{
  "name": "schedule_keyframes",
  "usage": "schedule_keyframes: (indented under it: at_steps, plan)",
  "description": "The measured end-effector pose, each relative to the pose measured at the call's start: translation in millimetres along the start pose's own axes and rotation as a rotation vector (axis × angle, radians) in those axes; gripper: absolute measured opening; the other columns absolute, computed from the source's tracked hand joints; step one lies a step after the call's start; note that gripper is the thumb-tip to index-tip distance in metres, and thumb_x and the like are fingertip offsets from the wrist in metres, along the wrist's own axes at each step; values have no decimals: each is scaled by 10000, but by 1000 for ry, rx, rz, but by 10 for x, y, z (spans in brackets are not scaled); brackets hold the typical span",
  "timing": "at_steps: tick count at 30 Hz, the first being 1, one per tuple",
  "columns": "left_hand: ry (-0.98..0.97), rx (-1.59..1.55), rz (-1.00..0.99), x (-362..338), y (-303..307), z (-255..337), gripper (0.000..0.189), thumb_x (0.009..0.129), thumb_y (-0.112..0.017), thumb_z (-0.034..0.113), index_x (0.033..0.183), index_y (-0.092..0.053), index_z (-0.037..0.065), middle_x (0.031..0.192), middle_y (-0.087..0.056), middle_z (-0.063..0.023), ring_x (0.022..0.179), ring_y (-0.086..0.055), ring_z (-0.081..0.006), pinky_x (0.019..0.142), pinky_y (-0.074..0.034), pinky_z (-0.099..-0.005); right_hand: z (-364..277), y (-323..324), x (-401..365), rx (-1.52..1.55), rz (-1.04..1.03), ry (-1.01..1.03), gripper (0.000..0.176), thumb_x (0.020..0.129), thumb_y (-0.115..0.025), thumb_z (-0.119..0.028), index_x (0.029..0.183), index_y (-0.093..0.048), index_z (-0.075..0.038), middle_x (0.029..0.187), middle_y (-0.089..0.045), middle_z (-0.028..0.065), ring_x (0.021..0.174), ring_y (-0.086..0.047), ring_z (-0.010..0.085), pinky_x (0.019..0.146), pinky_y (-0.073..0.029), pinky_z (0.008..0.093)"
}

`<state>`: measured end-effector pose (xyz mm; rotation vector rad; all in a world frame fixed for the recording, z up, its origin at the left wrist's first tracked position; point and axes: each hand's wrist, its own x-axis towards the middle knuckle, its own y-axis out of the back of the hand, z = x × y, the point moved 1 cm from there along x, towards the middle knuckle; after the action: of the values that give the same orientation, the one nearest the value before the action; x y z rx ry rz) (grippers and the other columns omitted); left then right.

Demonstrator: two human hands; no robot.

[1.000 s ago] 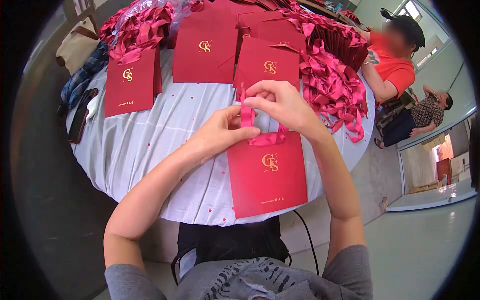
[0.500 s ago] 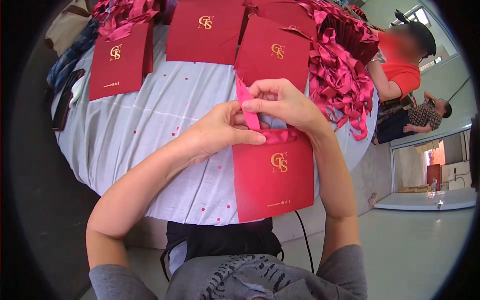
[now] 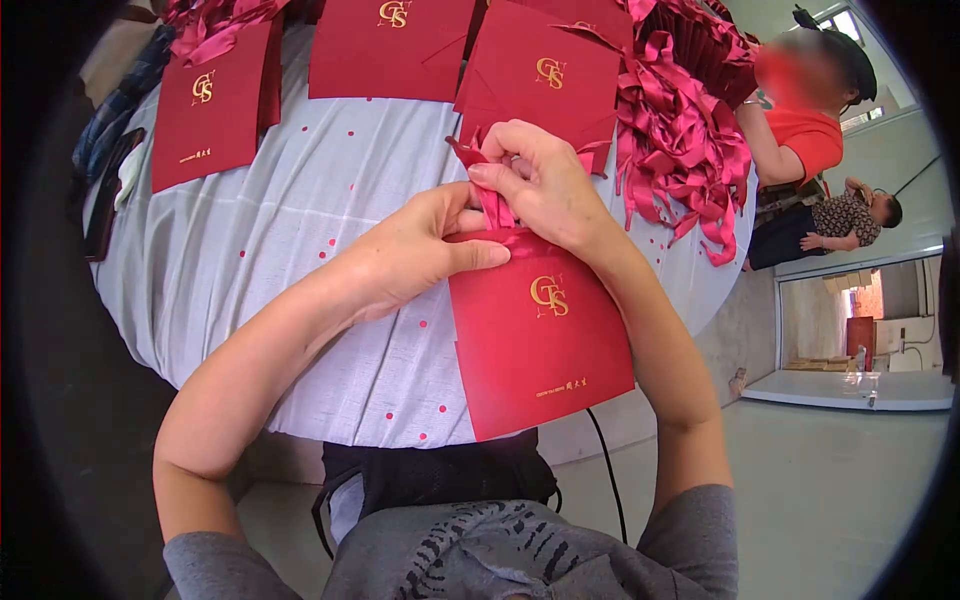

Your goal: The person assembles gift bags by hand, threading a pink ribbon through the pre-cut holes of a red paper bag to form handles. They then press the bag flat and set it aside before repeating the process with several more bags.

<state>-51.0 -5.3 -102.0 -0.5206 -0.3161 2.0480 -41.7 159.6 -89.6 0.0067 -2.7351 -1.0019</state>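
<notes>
A red paper gift bag (image 3: 540,350) with gold lettering lies flat at the table's near edge, its top turned away from me. My left hand (image 3: 440,235) is closed on the top edge of this bag, thumb on the front and fingers behind. Pinched between the thumb and fingers of my right hand (image 3: 545,185) is a pink satin ribbon (image 3: 494,208) that rises from the bag's opening. One dark ribbon end sticks out to the left of the pinch. Part of the bag's top is covered by my right hand.
The round table has a white cloth (image 3: 290,240) with small red dots. More red bags (image 3: 208,110) lie along its far side, beside a heap of pink ribbons (image 3: 680,150). A phone (image 3: 105,210) rests at the left edge. A person in red (image 3: 800,140) sits at right, another stands behind.
My right hand has moved slightly up and left with the ribbon, which is now bunched in its fingers. The bag has turned a little, and the whole view has shifted.
</notes>
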Motion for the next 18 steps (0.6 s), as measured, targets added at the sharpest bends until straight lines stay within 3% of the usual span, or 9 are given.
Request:
schedule_keyframes:
  at_steps: [3, 5, 6, 8, 10, 12, 15, 18]
  plan:
    - [-12, 4, -9, -5, -22, 28, 426, 850, -588, -21, 1237, -409, -24, 1151, -601, -127, 1057, -583, -157, 940, -461, -289, -15, 50, -8, 112, -28, -54, 178, 771, -665, -124, 776, -578, 30, 725, -576, 116, 654, -563, 206, 601, -445, 334]
    - [-23, 1, -22, -19, -44, 49, 428, 845, -593, -20, 1233, -412, -26, 1156, -600, -134, 1059, -584, -159, 940, -461, -291, -90, 134, -24, 90, -43, -277, 184, 788, -665, -147, 789, -613, 30, 689, -587, 115, 621, -569, 189, 576, -448, 329]
    - [-16, 3, -1, -26, -48, 61, 444, 840, -598, -23, 1242, -408, -26, 1162, -599, -140, 1059, -587, -162, 939, -463, -295, -93, 143, 6, 4, 111, -45, 197, 802, -666, -166, 801, -637, 28, 642, -590, 95, 584, -558, 137, 539, -439, 299]
    - [-13, 5, 18, -33, -57, 83, 461, 834, -603, -25, 1250, -404, -25, 1168, -598, -147, 1059, -589, -165, 938, -465, -298, -111, 314, -39, 132, 159, -59, 206, 803, -673, -172, 793, -634, 31, 611, -565, 62, 567, -514, 85, 505, -405, 263]
    - [-31, -7, 63, -44, -63, 104, 399, 836, -562, -55, 1212, -433, -22, 1094, -631, -132, 1010, -607, -163, 897, -475, -289, -161, 521, -77, 65, 126, 7, 195, 801, -679, -170, 787, -638, 21, 592, -540, 28, 556, -473, 63, 487, -369, 247]
    - [-37, -11, 80, -70, -85, 144, 421, 832, -564, -58, 1227, -426, -17, 1101, -629, -134, 1017, -606, -165, 900, -475, -288, -219, 634, -145, 43, -237, -119, 97, 843, -642, -104, 836, -638, -7, 692, -568, -37, 626, -484, 18, 543, -383, 183]
    - [-39, -9, 79, -65, -74, 163, 492, 826, -582, -57, 1276, -390, -13, 1139, -613, -144, 1040, -601, -177, 918, -473, -294, -187, 631, -216, 134, -421, -113, 102, 824, -664, -95, 797, -621, -7, 693, -584, -26, 617, -495, 33, 527, -381, 190]
    - [-39, 9, 64, -49, -36, 132, 552, 829, -596, -43, 1324, -355, -6, 1164, -602, -146, 1047, -600, -183, 932, -473, -305, -231, 602, -198, -180, -503, 5, 175, 767, -717, -172, 772, -618, -28, 681, -566, 14, 616, -501, 87, 542, -390, 243]
